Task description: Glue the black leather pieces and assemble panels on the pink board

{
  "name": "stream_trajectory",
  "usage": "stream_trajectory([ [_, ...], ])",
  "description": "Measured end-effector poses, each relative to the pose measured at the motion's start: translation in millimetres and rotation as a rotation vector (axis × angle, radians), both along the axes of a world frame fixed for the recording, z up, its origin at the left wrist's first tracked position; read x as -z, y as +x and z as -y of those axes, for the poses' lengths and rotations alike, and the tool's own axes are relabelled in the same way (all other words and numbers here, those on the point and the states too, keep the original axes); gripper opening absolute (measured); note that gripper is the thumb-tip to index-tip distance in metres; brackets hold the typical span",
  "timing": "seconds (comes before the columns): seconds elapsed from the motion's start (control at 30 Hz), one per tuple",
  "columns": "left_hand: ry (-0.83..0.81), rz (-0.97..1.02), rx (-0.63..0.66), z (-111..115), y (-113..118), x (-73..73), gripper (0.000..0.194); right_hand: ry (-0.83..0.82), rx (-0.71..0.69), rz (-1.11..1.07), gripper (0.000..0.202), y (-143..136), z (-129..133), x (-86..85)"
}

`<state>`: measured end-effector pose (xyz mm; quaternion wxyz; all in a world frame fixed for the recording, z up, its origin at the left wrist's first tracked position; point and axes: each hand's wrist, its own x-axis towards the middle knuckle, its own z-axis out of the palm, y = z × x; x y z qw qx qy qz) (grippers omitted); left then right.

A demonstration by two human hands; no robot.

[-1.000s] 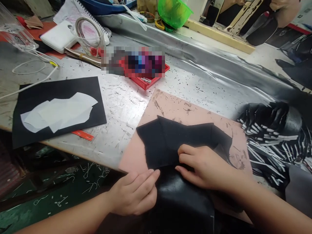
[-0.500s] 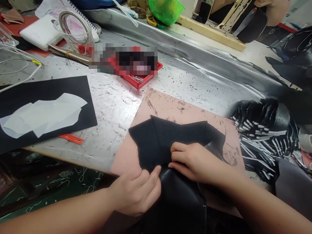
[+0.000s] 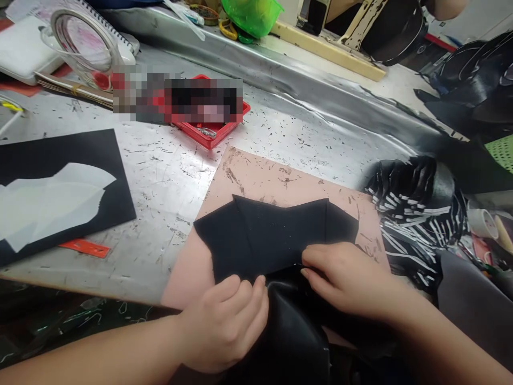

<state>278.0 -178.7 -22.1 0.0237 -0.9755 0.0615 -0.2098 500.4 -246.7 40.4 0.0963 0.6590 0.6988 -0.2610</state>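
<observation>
A black fabric piece (image 3: pixel 276 232) with angular corners lies on a pinkish board (image 3: pixel 256 166). Glossy black leather (image 3: pixel 296 326) hangs from its near edge, toward my body. My left hand (image 3: pixel 236 315) is closed at the lower left part of that edge, fingertips pressed on the material. Farther right, my right hand (image 3: pixel 340 272) pinches the same edge between thumb and curled fingers. The underside of the material and what lies beneath my fingers are hidden.
White pattern pieces (image 3: pixel 52 198) lie on a black sheet at the left, beside an orange strip (image 3: pixel 86 247). A red basket (image 3: pixel 212 136) stands behind the board. Black pieces with white strips (image 3: pixel 417 214) are piled at the right.
The view has shifted slightly to the right. My right hand has moved right along the edge, away from my left hand, and the fabric's right end lies flatter.
</observation>
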Motion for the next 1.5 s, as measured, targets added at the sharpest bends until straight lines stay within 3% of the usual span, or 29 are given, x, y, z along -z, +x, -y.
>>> stream_trajectory([
  [0.33,0.013,-0.093,0.000,-3,-1,-4.0,0.028,0.011,0.046,-0.038,0.023,1,7,6.9],
  [0.47,-0.075,-0.234,0.049,-11,11,-12.1,0.017,0.025,0.029,-0.035,0.022,1,5,8.4],
  [0.63,-0.109,-0.203,0.050,-12,29,-12.1,0.004,0.054,0.041,-0.003,0.022,1,7,9.7],
  [0.87,0.033,-0.158,0.118,-13,39,-11.7,0.036,0.050,0.150,0.016,0.026,20,14,3.0],
  [1.17,-0.049,-0.261,0.121,-18,45,-9.9,0.027,0.022,0.172,-0.068,0.024,27,18,7.5],
  [1.33,-0.123,-0.206,0.170,-26,47,-10.3,0.030,0.055,0.165,-0.097,0.019,22,20,9.4],
  [1.5,-0.238,-0.120,0.122,-30,48,-10.5,0.032,0.085,0.151,-0.105,0.024,18,19,13.8],
])
